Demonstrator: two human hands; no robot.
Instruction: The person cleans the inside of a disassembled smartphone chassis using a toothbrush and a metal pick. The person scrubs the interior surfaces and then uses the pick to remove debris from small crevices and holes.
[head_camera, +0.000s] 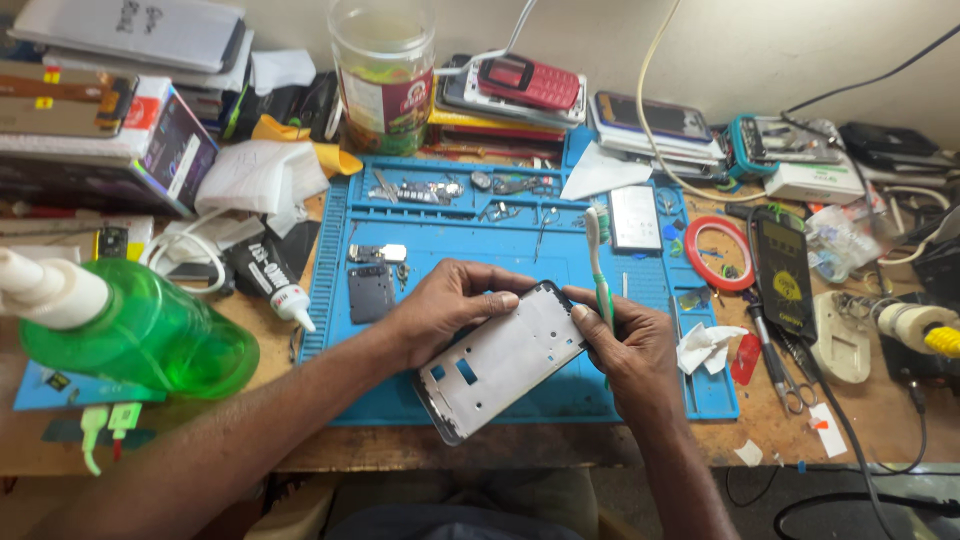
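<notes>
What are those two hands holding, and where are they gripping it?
Both hold a phone frame by its upper end: left hand at the top edge, right hand at the corner, which also holds a green toothbrush by its handle.

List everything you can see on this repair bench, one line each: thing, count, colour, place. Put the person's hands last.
phone frame: one, silver-white, held over the mat
toothbrush: one, green and white, upright in right hand
work mat: one, blue, bench centre
bottle: one, green, near left
tape roll: one, red, right of mat
keypad phone: one, red, back centre
jar: one, clear, back
left hand: on frame's top edge
right hand: on frame and toothbrush
</notes>
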